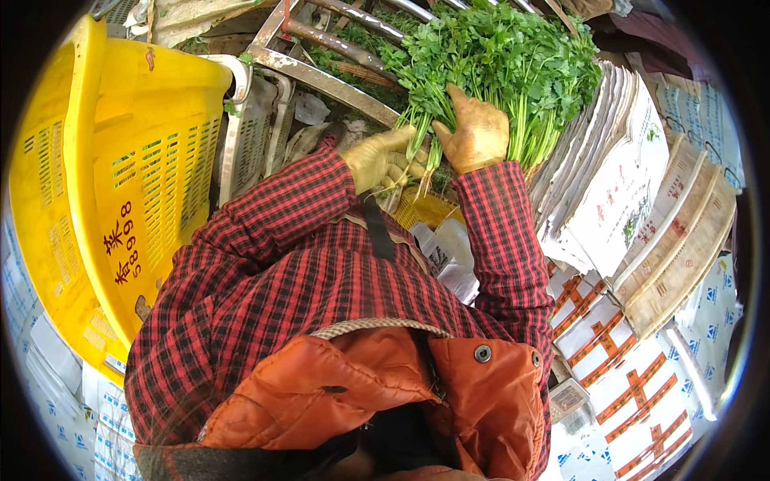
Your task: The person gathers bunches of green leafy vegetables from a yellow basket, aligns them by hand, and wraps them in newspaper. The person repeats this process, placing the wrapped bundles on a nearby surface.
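Note:
My left hand (376,161), in a yellowish glove, holds a few thin green stalks (418,139) with pale roots hanging down, probably coriander. My right hand (478,133), gloved alike, is just to the right, against the front of a large heap of the same leafy herb (511,60). Its thumb and forefinger are spread beside the stalks; the other fingers are hidden, so I cannot tell whether they grip any. The heap's leaves point away from me, its stems towards me.
A tall yellow plastic basket (150,132) stands at left. Beneath the herbs runs a worn metal-barred rack (325,84). Right of the heap are stacked printed white sheets (613,186) and a pale plastic crate (674,240). A smaller yellow basket (409,207) sits below my hands.

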Demonstrator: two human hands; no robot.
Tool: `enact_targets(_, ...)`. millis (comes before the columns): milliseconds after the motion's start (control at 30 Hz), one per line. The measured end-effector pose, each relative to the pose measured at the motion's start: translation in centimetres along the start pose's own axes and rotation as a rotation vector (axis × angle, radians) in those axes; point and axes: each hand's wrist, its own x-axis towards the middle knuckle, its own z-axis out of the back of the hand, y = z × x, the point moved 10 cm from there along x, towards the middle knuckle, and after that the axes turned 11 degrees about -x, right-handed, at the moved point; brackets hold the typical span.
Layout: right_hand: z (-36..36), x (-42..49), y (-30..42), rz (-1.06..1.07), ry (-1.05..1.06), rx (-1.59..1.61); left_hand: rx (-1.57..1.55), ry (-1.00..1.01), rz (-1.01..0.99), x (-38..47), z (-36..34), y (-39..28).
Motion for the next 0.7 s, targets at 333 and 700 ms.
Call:
enact_targets(333, -0.6, -0.1, -1.2, 0.026, 0.061, 0.015, 0.003, 0.024, -0.361, -7.0, -0.9, -11.9)
enact_targets(700, 1.0, -0.5, -1.1, 0.031, -0.130, 0.080, 0.259, 0.689, -0.632, -7.6, -26.1, -34.6)
